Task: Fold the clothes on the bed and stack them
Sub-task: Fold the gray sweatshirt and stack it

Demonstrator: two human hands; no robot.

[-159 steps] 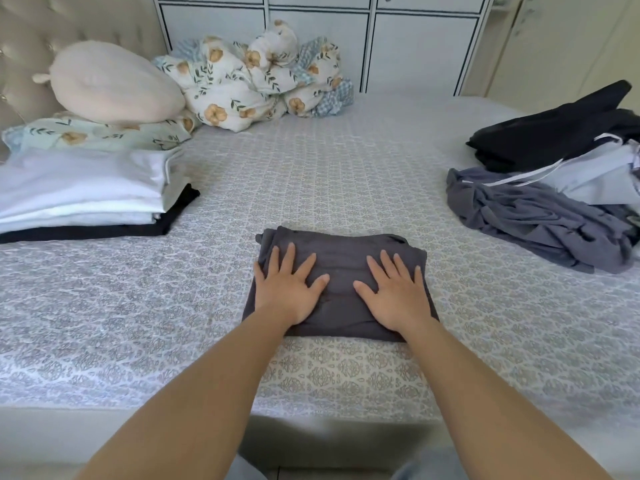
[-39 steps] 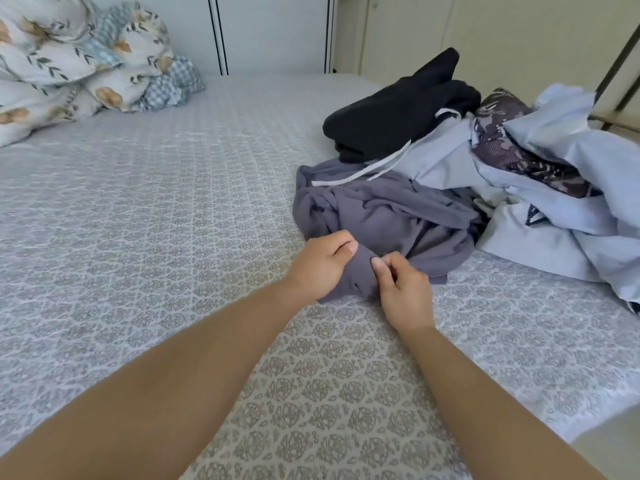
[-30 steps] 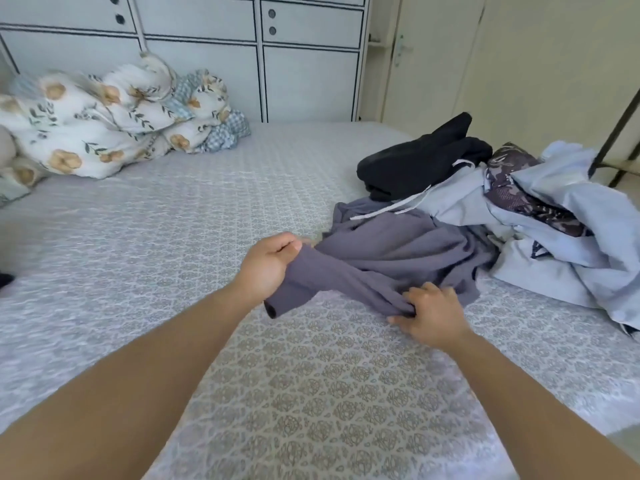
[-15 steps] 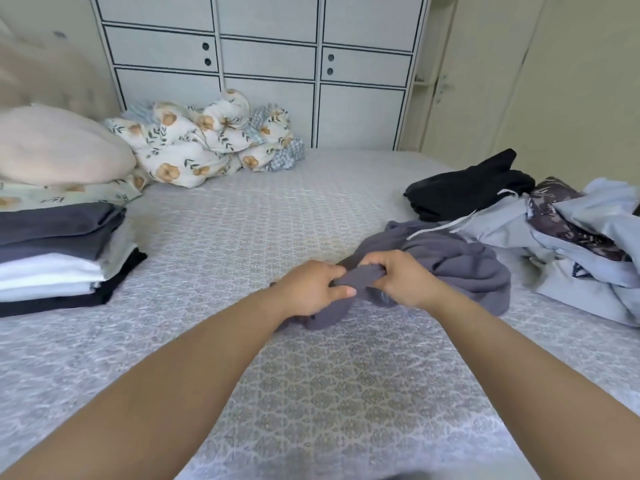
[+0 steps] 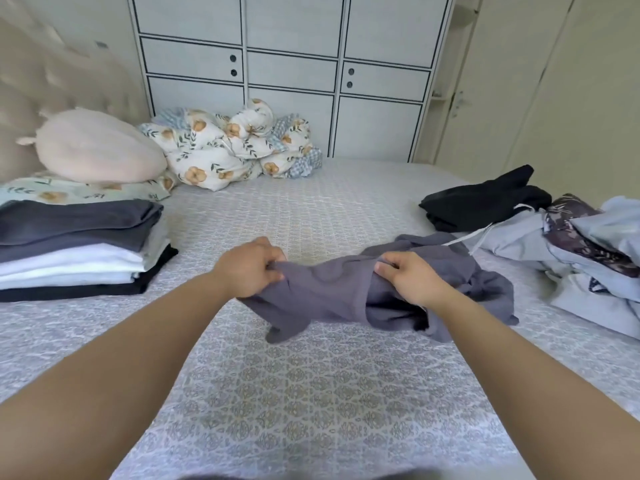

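Observation:
A crumpled grey garment (image 5: 332,289) is stretched between my hands just above the middle of the bed (image 5: 311,393). My left hand (image 5: 251,266) pinches its left edge. My right hand (image 5: 408,280) grips the cloth further right, and the rest trails onto the bed behind it. A stack of folded clothes (image 5: 76,247), dark grey on top, white and black below, lies at the left. An unfolded pile (image 5: 571,251) of pale blue, patterned and black (image 5: 485,199) garments lies at the right.
A pink pillow (image 5: 97,147) and a bundled floral duvet (image 5: 221,150) sit at the head of the bed. White cabinets (image 5: 291,74) stand behind. The patterned sheet stretches bare in front of my hands.
My hands have moved apart, spreading the grey garment between them, and drawn it further from the pile toward the bed's middle. The camera has lifted slightly.

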